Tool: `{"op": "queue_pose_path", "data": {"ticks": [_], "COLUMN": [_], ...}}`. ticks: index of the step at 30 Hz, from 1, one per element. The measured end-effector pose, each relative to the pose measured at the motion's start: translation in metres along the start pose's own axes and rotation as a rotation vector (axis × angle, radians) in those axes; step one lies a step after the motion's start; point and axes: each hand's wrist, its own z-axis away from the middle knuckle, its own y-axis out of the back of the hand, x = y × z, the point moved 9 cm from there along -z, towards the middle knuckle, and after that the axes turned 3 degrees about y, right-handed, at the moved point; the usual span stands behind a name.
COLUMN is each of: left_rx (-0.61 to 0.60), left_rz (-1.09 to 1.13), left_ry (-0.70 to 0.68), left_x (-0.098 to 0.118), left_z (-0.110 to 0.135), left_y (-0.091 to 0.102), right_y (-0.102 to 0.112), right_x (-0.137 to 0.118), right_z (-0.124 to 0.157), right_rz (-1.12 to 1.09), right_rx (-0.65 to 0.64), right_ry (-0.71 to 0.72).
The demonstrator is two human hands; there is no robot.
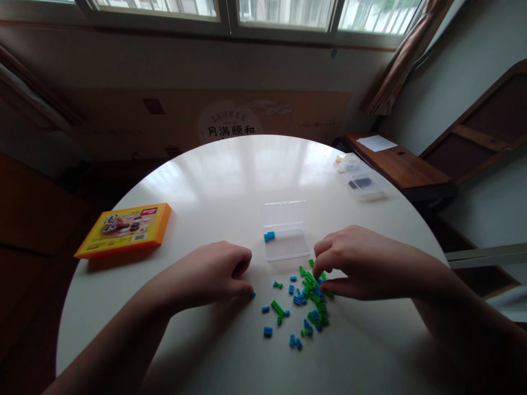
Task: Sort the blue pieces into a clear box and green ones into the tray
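Note:
My left hand [220, 272] is at the left of the loose blocks, fingers curled. A small blue building block [252, 294] shows at its thumb tip, and the hand appears closed on it. Over the upper right of a pile of green and blue building blocks [315, 299] is my right hand [343, 263]. Its thumb and index finger are slightly apart, with blocks visible between them. Behind the pile lies a clear plastic case [288, 253], lid raised, with joined blue blocks [269, 236] at its left side. Several loose blocks lie left of the pile, among them a green strip [277, 308].
A yellow and orange box [127, 227] lies on the left of the round white table [214, 186]. More clear plastic cases [364, 184] stand at the back right edge. Beyond them is a wooden desk [405, 164] with a white paper [376, 143].

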Motion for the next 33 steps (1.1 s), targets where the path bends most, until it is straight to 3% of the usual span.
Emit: {"op": "queue_pose_path", "data": {"ticks": [11, 15, 18, 23, 33], "left_rx": [0.129, 0.417, 0.652, 0.8, 0.82], "left_rz": [0.019, 0.177, 0.292, 0.343, 0.304], "left_ry": [-0.078, -0.154, -0.314, -0.545, -0.646], "left_x": [0.027, 0.036, 0.045, 0.059, 0.068], "left_z": [0.002, 0.011, 0.027, 0.045, 0.047], "left_y": [0.003, 0.031, 0.048, 0.05, 0.049], "right_y": [0.023, 0.029, 0.03, 0.017, 0.0], "right_x": [0.024, 0.025, 0.02, 0.017, 0.014], "right_z": [-0.009, -0.011, -0.013, -0.023, -0.033], "right_rz": [-0.129, -0.231, -0.377, -0.653, -1.058], "right_rx": [0.301, 0.433, 0.515, 0.474, 0.372], "right_ry": [0.041, 0.085, 0.122, 0.102, 0.075]}}
